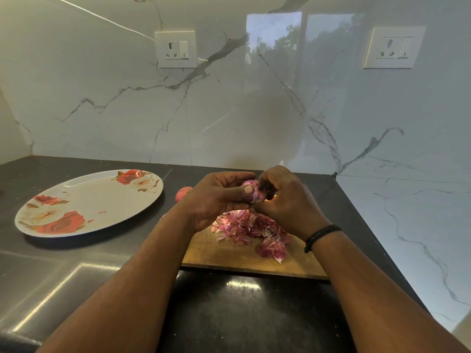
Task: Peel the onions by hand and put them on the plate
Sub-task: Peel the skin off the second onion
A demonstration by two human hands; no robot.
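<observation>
**Onion in both hands above the board, plate bare**

Surface: dark glossy counter [76,263], light glare near the front edge, a few small crumbs toward the back left. Marble-look wall [229,110] with grey veins runs behind and wraps round on the right. Two sockets on it: left socket [175,50], right socket [393,48]. A window with trees reflects in the wall between them.

Left: oval plate [89,197] with a red rose print, lying flat on the counter. No onions on it, only one small pink scrap near its right side.

Just right of the plate: unpeeled onion [184,193] on the counter, partly hidden behind the left wrist.

Centre: left hand [216,200] cups the held onion [251,191], fingers curled under it, thumb pressed across the front. Onion shows pale purple, sits in the air above the far end of the board.

Right hand [285,200] touches the same onion from the right, fingers bent and pinching at its top and side. Whether a strip of skin is between the fingertips, cannot tell. Black band [321,235] on the right wrist.

Below the hands: wooden board [229,258] on the counter, near the right wall. Heap of purple peels [254,230] on its far half, near half bare wood.
</observation>
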